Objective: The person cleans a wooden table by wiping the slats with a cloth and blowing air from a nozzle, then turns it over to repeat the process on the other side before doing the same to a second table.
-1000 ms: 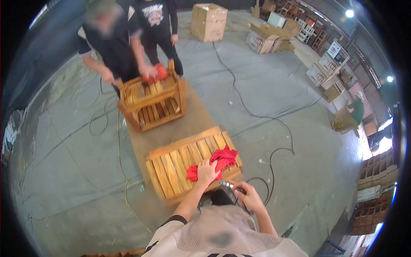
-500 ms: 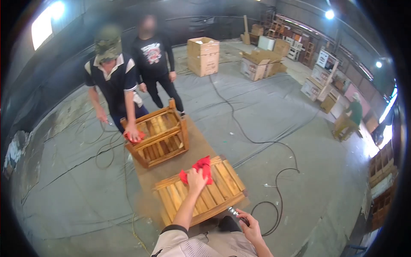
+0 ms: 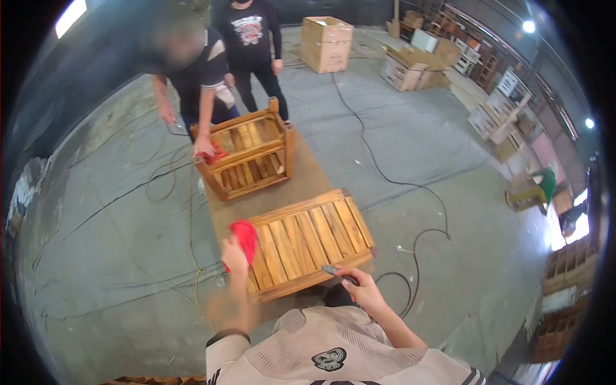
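Observation:
My left hand [image 3: 235, 256] is closed on a red cloth [image 3: 245, 240] at the left end of a slatted wooden top [image 3: 307, 239]. Part of the cloth is hidden by the fingers. My right hand [image 3: 364, 290] grips an air blow gun [image 3: 331, 270], its metal end over the near edge of the slats. A brown board or cardboard sheet [image 3: 307, 168] lies beneath the wooden piece.
Across from me, a co-worker [image 3: 205, 83] wipes a slatted wooden frame [image 3: 256, 151] with a red cloth. Another person [image 3: 253, 54] stands behind. A dark hose [image 3: 366, 138] curves over the floor. Cardboard boxes [image 3: 326, 45] stand farther back.
My left hand has moved the red cloth from the far middle of the slats to their left end. My right hand has brought the air blow gun up over the near edge.

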The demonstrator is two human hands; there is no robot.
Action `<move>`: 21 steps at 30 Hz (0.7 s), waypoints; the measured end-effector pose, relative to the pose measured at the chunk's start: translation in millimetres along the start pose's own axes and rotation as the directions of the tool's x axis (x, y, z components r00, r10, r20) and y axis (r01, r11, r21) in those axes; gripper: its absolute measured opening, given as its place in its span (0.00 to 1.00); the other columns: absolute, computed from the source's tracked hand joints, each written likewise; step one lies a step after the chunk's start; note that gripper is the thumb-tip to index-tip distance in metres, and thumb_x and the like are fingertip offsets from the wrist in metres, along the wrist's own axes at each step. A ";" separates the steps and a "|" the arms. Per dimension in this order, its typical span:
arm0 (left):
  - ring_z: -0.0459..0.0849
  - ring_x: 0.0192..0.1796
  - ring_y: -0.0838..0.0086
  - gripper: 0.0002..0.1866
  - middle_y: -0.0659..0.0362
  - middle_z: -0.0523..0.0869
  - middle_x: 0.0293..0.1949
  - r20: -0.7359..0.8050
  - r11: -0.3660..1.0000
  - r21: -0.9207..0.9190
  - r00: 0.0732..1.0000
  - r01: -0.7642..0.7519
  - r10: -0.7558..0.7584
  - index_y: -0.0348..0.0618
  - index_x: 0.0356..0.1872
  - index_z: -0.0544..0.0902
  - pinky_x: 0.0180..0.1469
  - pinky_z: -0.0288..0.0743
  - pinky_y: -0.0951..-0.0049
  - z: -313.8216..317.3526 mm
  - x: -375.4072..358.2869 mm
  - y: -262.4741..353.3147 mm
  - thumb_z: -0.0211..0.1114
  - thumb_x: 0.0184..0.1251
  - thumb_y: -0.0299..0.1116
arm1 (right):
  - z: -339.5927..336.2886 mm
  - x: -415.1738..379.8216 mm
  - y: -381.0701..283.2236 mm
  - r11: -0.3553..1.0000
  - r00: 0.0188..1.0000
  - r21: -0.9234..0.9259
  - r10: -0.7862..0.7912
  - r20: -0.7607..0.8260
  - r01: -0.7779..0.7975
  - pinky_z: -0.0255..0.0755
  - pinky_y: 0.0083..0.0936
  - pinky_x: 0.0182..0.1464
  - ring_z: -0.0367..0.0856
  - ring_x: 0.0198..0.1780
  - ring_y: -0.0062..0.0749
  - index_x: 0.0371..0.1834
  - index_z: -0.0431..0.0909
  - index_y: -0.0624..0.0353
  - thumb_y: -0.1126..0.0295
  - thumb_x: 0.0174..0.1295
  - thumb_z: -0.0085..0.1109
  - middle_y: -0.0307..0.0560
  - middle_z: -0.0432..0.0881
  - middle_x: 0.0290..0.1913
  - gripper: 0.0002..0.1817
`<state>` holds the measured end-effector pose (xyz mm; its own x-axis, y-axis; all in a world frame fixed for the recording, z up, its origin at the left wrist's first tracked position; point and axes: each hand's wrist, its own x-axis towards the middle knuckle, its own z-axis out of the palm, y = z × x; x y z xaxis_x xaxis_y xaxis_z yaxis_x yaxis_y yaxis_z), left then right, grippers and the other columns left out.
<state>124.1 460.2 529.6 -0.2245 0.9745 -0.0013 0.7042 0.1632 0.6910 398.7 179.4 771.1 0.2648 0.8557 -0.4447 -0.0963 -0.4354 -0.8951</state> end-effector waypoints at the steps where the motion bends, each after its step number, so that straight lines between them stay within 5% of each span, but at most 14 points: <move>1: 0.84 0.44 0.46 0.22 0.45 0.81 0.45 -0.077 0.983 0.181 0.996 -0.020 0.035 0.42 0.49 0.79 0.45 0.78 0.47 -1.7 21.0 2.5 0.64 0.64 0.50 | 1.4 -4.0 4.1 1.000 1.000 0.000 -0.005 -0.023 0.005 0.66 0.17 0.26 0.67 0.26 0.15 0.51 0.79 0.60 0.79 0.69 0.52 0.32 0.76 0.67 0.11; 2: 0.84 0.45 0.45 0.22 0.44 0.82 0.44 -0.156 0.935 0.354 0.984 -0.022 0.083 0.41 0.48 0.78 0.45 0.78 0.46 -1.0 31.8 13.9 0.63 0.66 0.49 | 1.2 -4.4 8.7 1.000 0.999 -0.005 -0.016 -0.040 0.015 0.66 0.17 0.26 0.67 0.27 0.15 0.51 0.79 0.60 0.79 0.69 0.52 0.32 0.76 0.67 0.11; 5: 0.85 0.42 0.46 0.19 0.46 0.82 0.43 -0.153 0.950 0.296 0.987 0.096 -0.052 0.41 0.45 0.78 0.44 0.78 0.48 -11.3 19.1 44.8 0.64 0.65 0.47 | 3.1 -12.1 14.0 0.994 0.996 -0.095 -0.062 -0.072 0.055 0.67 0.16 0.27 0.68 0.28 0.15 0.52 0.79 0.60 0.79 0.70 0.51 0.34 0.76 0.66 0.11; 7: 0.84 0.42 0.45 0.21 0.44 0.81 0.43 -0.131 0.973 0.229 0.990 -0.023 0.054 0.42 0.46 0.78 0.45 0.77 0.48 -10.7 -8.6 43.8 0.67 0.61 0.47 | 4.0 -13.9 20.6 0.983 0.994 -0.153 -0.108 -0.023 0.103 0.68 0.16 0.27 0.71 0.31 0.15 0.52 0.79 0.58 0.78 0.70 0.52 0.32 0.75 0.68 0.11; 8: 0.84 0.43 0.44 0.22 0.44 0.81 0.43 -0.116 0.973 0.194 0.982 -0.125 0.149 0.43 0.46 0.78 0.45 0.77 0.48 -9.8 -29.4 42.4 0.68 0.59 0.47 | 3.7 -18.1 16.0 0.983 0.999 -0.175 -0.045 0.015 0.047 0.74 0.20 0.35 0.78 0.37 0.21 0.56 0.78 0.58 0.77 0.70 0.53 0.36 0.77 0.67 0.13; 11: 0.82 0.44 0.47 0.22 0.48 0.79 0.42 -0.020 0.894 0.280 0.929 -0.350 0.370 0.47 0.48 0.79 0.44 0.77 0.48 10.6 -115.8 12.7 0.70 0.56 0.45 | 6.7 -18.4 37.8 0.902 0.946 -0.284 -0.308 0.100 0.324 0.77 0.27 0.48 0.84 0.46 0.34 0.60 0.77 0.57 0.75 0.69 0.54 0.45 0.80 0.64 0.17; 12: 0.83 0.43 0.48 0.23 0.49 0.78 0.42 -0.011 0.913 0.254 0.943 -0.319 0.332 0.48 0.49 0.79 0.44 0.77 0.49 2.9 -147.8 20.2 0.70 0.55 0.46 | 8.3 -22.2 33.3 0.883 0.960 -0.376 -0.262 0.102 0.281 0.75 0.33 0.57 0.83 0.55 0.46 0.62 0.76 0.57 0.76 0.67 0.54 0.52 0.82 0.59 0.19; 14: 0.83 0.42 0.51 0.24 0.51 0.78 0.41 0.017 0.922 0.246 0.952 -0.300 0.305 0.49 0.51 0.79 0.43 0.78 0.50 -11.5 -176.0 31.9 0.70 0.55 0.46 | 5.6 -17.7 45.5 0.820 0.941 -0.463 -0.309 0.135 0.336 0.75 0.36 0.57 0.81 0.57 0.49 0.62 0.76 0.58 0.76 0.66 0.54 0.53 0.81 0.59 0.20; 17: 0.83 0.42 0.53 0.25 0.51 0.78 0.42 0.063 0.892 0.316 0.945 -0.323 0.319 0.50 0.52 0.78 0.42 0.79 0.52 -19.4 -178.4 27.4 0.70 0.55 0.48 | 13.0 -18.1 48.3 0.779 0.931 -0.517 -0.345 0.119 0.355 0.75 0.38 0.58 0.80 0.58 0.51 0.61 0.77 0.60 0.77 0.64 0.54 0.55 0.81 0.59 0.20; 21: 0.83 0.46 0.52 0.28 0.47 0.78 0.48 -0.033 0.821 0.421 0.898 -0.385 0.438 0.50 0.57 0.77 0.44 0.79 0.52 4.1 -80.8 34.0 0.69 0.57 0.49 | 15.4 -9.9 40.7 0.779 0.941 -0.530 -0.302 0.150 0.334 0.75 0.40 0.57 0.80 0.57 0.52 0.60 0.77 0.59 0.76 0.65 0.54 0.56 0.82 0.57 0.20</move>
<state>168.9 387.6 550.3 0.0845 0.9419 0.3251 0.9483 -0.1762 0.2638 377.4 157.5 738.5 0.1346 0.9790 -0.1533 0.5224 -0.2016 -0.8285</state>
